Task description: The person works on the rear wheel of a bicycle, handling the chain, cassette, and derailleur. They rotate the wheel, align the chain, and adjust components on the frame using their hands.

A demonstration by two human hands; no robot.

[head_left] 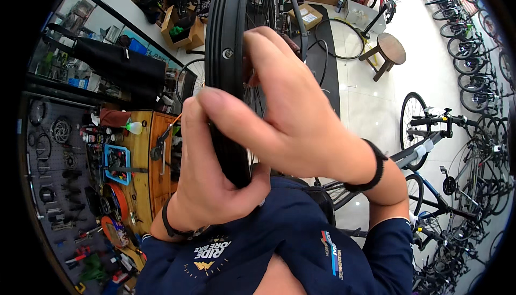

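Upright before me stands a bicycle wheel with a bare black rim [226, 31]; spoke nipples show in its channel and thin spokes run off to the right. My left hand [212, 190] grips the near part of the rim, fingers along its left side and thumb on the right. From the right, my right hand [301, 123] wraps over the rim, its thumb reaching across to touch the left fingertips. The right fingers are partly hidden behind the rim. Between the hands, the rim's surface is dark, and I cannot tell whether a tape lies there.
A wooden workbench [145, 155] with a blue tray [117, 160] and a tool pegboard [56, 166] stand at left. An open cardboard box [188, 34] sits at the back left. A wooden stool [391, 49] and rows of bicycles [457, 42] occupy the right.
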